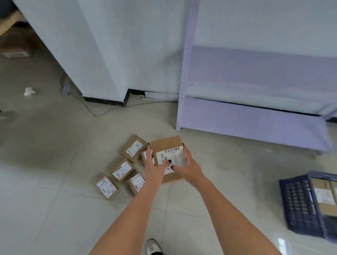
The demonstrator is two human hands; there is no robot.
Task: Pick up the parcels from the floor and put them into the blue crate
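Note:
A large brown cardboard parcel [167, 145] with a white barcode label is gripped from both sides: my left hand [153, 168] on its left edge, my right hand [189, 165] on its right edge, thumbs on the label. Several smaller labelled parcels lie on the tiled floor to its left, among them one at the back [133, 148], one in the middle [122, 169] and one nearest me [107, 186]. Another small parcel [145, 155] is partly hidden behind my left hand. The blue crate [298, 202] stands at the right edge with parcels inside.
A pale metal shelf rack [252, 120] stands just behind the parcels. A white pillar [100, 65] rises at the back left, with a cable on the floor by its base. My shoe [153, 247] shows at the bottom. Boxes and scraps lie far left.

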